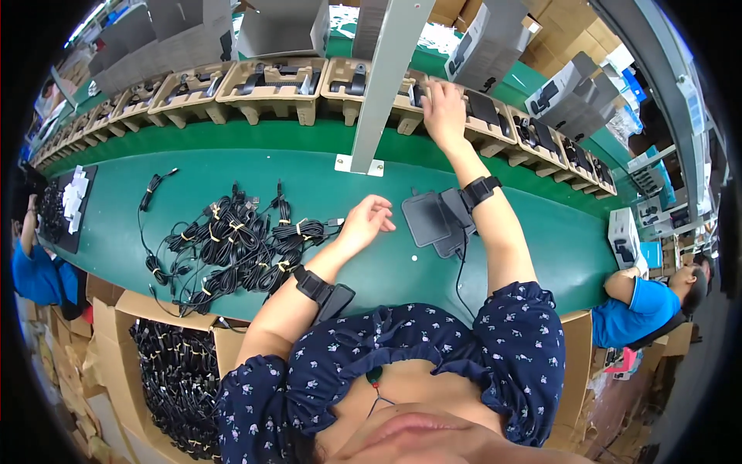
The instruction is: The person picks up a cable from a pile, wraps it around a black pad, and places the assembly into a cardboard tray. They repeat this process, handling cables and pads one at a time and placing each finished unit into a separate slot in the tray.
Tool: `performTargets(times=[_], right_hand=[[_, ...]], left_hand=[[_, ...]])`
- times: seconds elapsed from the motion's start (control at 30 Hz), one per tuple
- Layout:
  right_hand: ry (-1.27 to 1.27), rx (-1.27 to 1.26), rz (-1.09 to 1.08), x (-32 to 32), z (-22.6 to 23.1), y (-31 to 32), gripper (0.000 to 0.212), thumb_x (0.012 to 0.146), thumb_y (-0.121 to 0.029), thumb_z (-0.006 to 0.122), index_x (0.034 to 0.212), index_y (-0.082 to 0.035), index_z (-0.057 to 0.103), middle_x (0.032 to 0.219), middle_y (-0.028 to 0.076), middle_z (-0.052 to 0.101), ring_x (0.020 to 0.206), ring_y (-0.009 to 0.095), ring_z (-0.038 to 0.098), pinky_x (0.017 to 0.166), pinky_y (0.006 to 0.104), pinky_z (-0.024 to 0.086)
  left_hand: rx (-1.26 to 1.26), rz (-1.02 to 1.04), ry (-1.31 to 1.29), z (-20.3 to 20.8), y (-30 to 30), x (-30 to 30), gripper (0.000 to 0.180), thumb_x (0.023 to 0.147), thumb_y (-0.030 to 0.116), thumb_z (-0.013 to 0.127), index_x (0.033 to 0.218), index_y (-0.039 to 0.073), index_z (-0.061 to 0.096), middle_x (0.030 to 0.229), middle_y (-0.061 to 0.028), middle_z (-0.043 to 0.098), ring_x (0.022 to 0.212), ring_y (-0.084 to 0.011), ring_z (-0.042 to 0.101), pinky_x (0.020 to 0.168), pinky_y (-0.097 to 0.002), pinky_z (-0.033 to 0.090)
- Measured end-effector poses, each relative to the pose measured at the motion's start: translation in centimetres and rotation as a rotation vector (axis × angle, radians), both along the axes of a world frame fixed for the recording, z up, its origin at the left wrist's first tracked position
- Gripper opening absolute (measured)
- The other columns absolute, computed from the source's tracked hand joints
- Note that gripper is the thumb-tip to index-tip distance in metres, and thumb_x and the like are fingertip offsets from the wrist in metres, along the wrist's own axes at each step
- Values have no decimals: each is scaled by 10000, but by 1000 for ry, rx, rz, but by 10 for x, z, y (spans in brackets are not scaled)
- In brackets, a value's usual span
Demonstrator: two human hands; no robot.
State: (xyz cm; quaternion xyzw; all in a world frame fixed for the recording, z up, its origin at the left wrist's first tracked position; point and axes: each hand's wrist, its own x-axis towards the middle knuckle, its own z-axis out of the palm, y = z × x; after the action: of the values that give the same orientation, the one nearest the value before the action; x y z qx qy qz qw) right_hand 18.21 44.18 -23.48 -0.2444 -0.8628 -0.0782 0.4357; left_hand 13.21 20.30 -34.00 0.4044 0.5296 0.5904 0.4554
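Observation:
My left hand (367, 224) hovers over the green table, its fingers loosely bent and slightly apart with nothing visible in them. Beside it spreads a pile of black cables (232, 240), bundled with pale ties. My right hand (444, 114) reaches forward past the grey post. Its fingers are apart over a brown moulded pulp tray (410, 122) in the far row, and no held thing shows; the tray's contents under the fingertips are partly hidden. Near my right forearm lie flat black devices (429, 220) with a cable running toward me.
A grey metal post (384, 100) is bolted to the table. Brown trays (267, 89) with black parts form a curved row, with grey boxes (282, 31) behind. An open carton (124, 340) of cables stands at lower left. People in blue are at left and right (645, 305).

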Motion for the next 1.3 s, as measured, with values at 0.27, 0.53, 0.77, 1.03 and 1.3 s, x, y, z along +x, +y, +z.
performTargets(times=[0.27,0.53,0.77,1.03,1.3], right_hand=[[-357,-328,205,31,10,-63,325,802,-332,551,1015,-86,552,1004,132,559,936,311,542,719,442,461],[-851,-338,-19,111,-47,-132,889,590,-451,732,1298,-68,355,1177,173,457,1060,333,457,874,415,393],[-323,-454,74,114,-48,-140,470,668,-275,705,1060,-62,556,978,105,528,928,278,489,801,356,387],[405,-1161,503,74,-25,-130,107,844,-101,554,928,-34,555,826,49,613,738,117,569,686,245,442],[90,-270,401,81,-3,-125,363,768,-141,629,1111,-98,517,1094,72,562,1022,229,525,863,370,413]], left_hand=[[-16,-8,17,5,0,-2,153,890,31,433,1026,-37,452,889,-119,532,722,-168,607,669,-273,520],[-5,22,60,3,1,-2,167,883,22,434,1041,-25,461,905,-117,550,723,-162,606,674,-262,512],[11,63,93,9,0,2,238,878,103,505,1073,-24,457,944,-127,550,738,-156,616,643,-263,515],[-8,-253,56,22,-7,11,345,920,257,464,1144,-4,438,955,-124,586,735,-152,600,686,-255,500],[-38,-38,-86,24,-5,-2,252,933,255,435,1011,17,467,668,-60,579,485,-103,513,423,-201,395]])
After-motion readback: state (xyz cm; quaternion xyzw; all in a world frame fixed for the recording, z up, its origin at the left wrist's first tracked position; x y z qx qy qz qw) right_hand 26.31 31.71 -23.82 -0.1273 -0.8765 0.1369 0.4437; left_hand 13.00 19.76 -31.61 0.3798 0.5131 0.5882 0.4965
